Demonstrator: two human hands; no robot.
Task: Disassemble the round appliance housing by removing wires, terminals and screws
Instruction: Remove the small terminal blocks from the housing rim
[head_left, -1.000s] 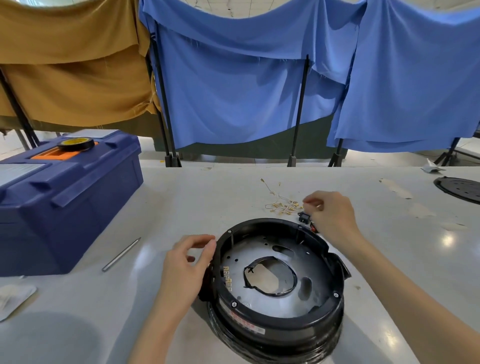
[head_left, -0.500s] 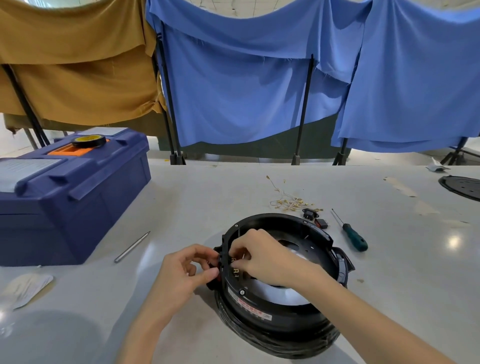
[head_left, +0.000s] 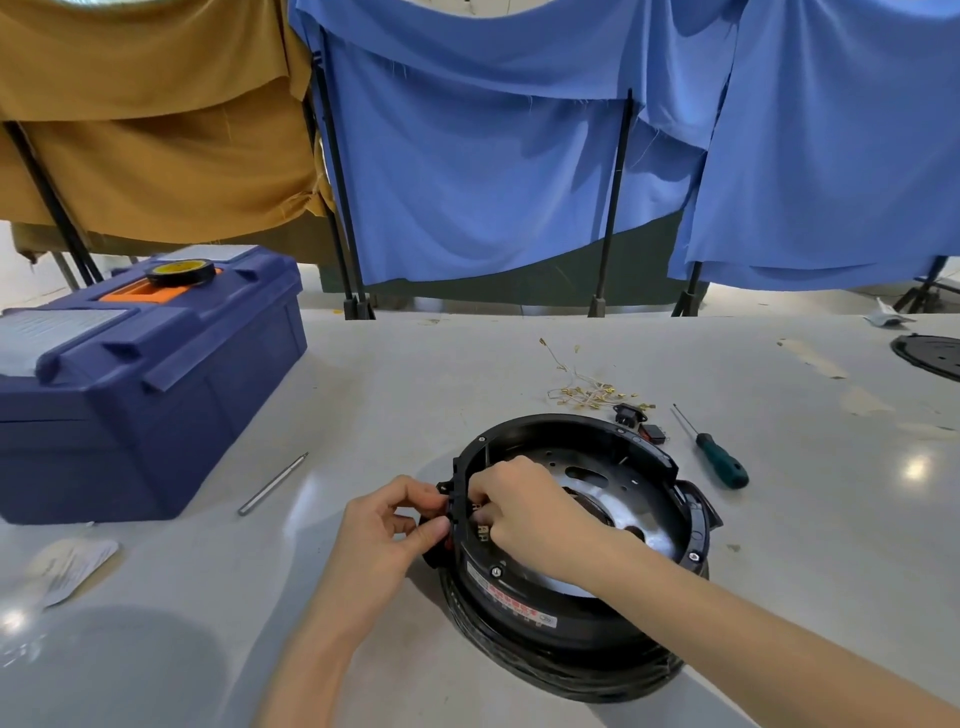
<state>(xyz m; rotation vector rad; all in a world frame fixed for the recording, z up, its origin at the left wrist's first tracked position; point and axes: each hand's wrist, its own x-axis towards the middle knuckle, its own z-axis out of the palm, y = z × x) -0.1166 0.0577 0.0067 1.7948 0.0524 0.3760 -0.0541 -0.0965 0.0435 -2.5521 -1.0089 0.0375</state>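
Observation:
The round black appliance housing (head_left: 644, 457) lies open side up on the grey table, with a metal plate inside. My left hand (head_left: 387, 530) pinches a black part with a red spot on the outside of the housing's left wall. My right hand (head_left: 524, 506) reaches over the rim inside the same wall, its fingertips closed around brass terminals there. Behind the housing lie a heap of removed wires with brass terminals (head_left: 584, 392), a black socket part (head_left: 629, 415) and a small black and red switch (head_left: 653, 432).
A green-handled screwdriver (head_left: 719, 462) lies right of the housing. A metal rod (head_left: 272, 484) lies to the left, in front of a blue toolbox (head_left: 145, 384) carrying a tape roll (head_left: 179, 271). A black disc (head_left: 930, 356) sits far right. A paper packet (head_left: 72, 569) lies near left.
My right hand left the parts behind the housing and came inside its left wall. My left hand shifted from resting on the rim to pinching the part on the wall's outside.

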